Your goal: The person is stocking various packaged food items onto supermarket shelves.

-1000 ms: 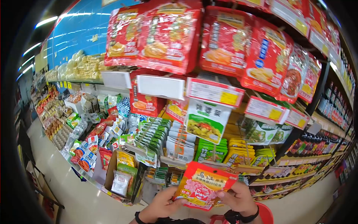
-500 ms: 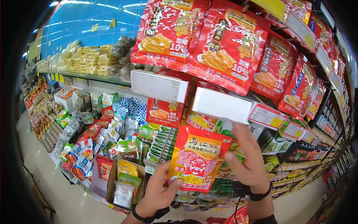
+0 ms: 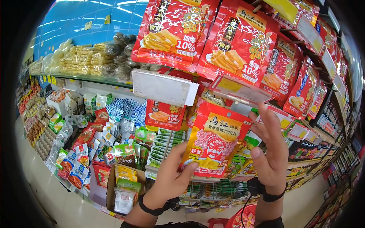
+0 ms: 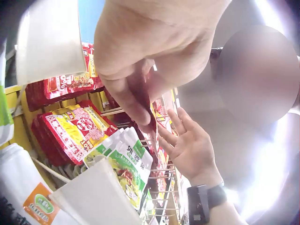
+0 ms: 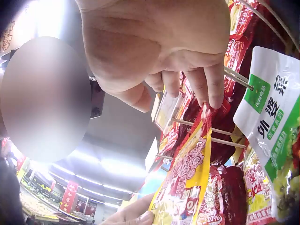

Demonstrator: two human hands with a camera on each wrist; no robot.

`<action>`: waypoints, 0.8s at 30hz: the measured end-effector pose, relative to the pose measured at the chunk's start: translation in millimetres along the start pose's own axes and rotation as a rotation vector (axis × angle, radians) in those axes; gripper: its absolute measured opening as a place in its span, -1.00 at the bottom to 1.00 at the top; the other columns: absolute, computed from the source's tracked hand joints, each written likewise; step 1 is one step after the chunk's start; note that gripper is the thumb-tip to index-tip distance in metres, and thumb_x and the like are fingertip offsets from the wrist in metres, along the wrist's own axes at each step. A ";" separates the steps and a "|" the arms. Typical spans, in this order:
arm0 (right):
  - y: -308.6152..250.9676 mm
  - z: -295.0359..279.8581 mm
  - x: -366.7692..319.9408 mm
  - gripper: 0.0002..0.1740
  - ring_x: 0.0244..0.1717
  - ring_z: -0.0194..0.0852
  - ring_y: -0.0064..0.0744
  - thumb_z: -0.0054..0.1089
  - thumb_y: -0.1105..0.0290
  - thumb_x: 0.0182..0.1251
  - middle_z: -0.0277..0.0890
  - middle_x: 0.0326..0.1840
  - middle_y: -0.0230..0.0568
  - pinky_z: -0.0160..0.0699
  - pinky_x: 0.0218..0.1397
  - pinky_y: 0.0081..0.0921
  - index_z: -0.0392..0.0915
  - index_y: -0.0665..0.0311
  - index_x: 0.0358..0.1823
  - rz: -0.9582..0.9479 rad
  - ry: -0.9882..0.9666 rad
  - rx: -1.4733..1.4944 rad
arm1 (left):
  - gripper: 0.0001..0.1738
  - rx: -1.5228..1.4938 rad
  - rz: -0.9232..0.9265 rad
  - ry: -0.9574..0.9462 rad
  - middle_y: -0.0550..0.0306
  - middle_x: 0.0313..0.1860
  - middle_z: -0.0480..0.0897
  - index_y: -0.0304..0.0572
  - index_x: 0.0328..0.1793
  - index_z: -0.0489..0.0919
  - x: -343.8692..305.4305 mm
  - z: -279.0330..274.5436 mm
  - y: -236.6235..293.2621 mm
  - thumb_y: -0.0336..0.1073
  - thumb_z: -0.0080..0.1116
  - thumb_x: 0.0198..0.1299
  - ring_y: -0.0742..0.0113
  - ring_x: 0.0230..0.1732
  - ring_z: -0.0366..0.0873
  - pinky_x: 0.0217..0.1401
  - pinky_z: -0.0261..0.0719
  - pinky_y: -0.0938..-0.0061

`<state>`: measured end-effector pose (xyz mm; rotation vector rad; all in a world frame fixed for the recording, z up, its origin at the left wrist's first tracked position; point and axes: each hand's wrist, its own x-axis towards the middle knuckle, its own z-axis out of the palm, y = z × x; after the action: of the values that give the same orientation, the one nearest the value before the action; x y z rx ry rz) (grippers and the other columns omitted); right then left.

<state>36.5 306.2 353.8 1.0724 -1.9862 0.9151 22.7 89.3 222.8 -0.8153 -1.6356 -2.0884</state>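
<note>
A red and yellow pickle packet [image 3: 215,138] with a round hang hole near its top is held up in the middle of the head view. My left hand [image 3: 173,176] pinches its lower left edge, thumb across the front. To the right, my right hand [image 3: 269,152] has its fingers extended upward, fingertips right by the packet's upper right corner. From the right wrist, the packet [image 5: 185,176] appears slanted beneath those fingertips. The left wrist view shows it nearly edge-on between thumb and fingers. Similar red and yellow packets [image 4: 82,126] hang on the rack behind.
Large red pouches [image 3: 235,41] hang overhead, with a white tag holder [image 3: 163,86] below and a tilted price tag [image 3: 237,89] beside it. Metal hooks stick out from the rack. A cardboard box [image 3: 111,190] and piled packets stand left; a red basket [image 3: 247,216] sits below.
The packet has come up and closer to the rack in my left hand. My right hand has released its edge and straightened its fingers. One tag holder has tipped upward.
</note>
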 end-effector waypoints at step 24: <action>-1.4 18.0 7.5 -0.42 0.23 0.46 0.10 0.28 0.48 0.19 0.48 0.28 0.11 0.40 0.30 -0.16 0.50 0.32 0.30 -0.111 -0.273 -0.370 | -0.42 0.136 0.018 0.122 -0.13 -0.13 0.68 -0.22 0.45 0.27 15.1 6.3 -1.5 -0.49 0.14 0.32 0.25 -0.24 0.71 -0.26 0.59 0.41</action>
<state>30.3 287.8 351.0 1.1211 -2.1794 0.3345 11.5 96.8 232.3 -0.6429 -1.6765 -1.9503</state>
